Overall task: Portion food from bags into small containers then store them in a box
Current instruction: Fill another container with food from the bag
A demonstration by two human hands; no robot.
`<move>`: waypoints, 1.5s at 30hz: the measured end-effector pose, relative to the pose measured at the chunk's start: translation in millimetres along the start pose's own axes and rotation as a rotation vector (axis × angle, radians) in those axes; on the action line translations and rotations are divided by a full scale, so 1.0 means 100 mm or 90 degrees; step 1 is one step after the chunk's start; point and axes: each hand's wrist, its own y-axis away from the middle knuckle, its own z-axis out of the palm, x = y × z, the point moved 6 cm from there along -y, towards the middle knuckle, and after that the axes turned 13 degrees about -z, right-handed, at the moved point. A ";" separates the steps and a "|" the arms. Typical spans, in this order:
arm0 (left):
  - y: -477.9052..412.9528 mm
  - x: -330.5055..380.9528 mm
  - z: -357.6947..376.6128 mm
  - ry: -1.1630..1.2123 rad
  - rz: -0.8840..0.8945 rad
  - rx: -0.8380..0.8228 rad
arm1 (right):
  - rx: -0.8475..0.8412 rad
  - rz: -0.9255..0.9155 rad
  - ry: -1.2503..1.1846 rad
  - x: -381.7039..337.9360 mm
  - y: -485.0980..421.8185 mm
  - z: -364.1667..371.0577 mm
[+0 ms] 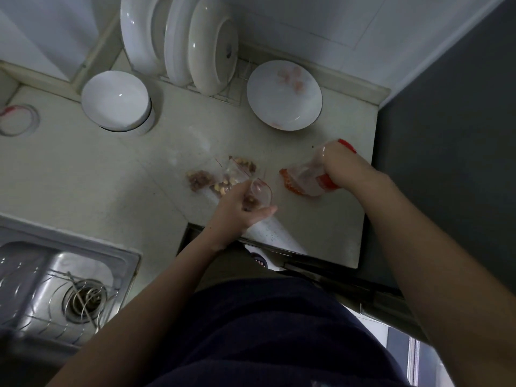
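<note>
The left hand (240,210) cups a small clear bag (258,195) of brown and yellow bits just above the countertop (111,177), fingers curled around it. The right hand (342,170) is closed around a clear bag with red contents (303,180), its low end touching the counter. 2 more small filled bags (220,174) lie just beyond the left hand, with a flowered plate (284,95) farther back.

operator body: both forearms bare, no sleeves in view. left hand (240,210) & right hand (339,166) bare, no gloves, rings or watch. torso in dark navy top (268,331). dark sandal (259,259) on one foot.
</note>
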 end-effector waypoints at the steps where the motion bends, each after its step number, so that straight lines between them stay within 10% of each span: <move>1: -0.01 -0.02 0.00 -0.012 -0.006 -0.003 | 0.020 0.015 -0.061 0.04 -0.03 -0.02; 6: -0.06 -0.17 0.09 -0.028 -0.086 -0.065 | 0.029 0.192 -0.581 0.24 0.15 0.02; 20: -0.21 -0.19 0.18 0.025 -0.097 -0.110 | 0.136 0.068 -0.886 0.41 0.54 0.48; 26: -0.24 -0.05 0.14 0.020 -0.058 -0.122 | -0.037 0.206 -0.989 0.28 0.44 0.69; 34: -0.28 0.04 0.01 0.097 -0.064 -0.106 | 0.070 0.021 -0.623 0.29 0.52 0.55; 45: -0.40 0.02 0.00 0.154 -0.122 -0.099 | 0.004 0.033 -0.685 0.44 0.60 0.51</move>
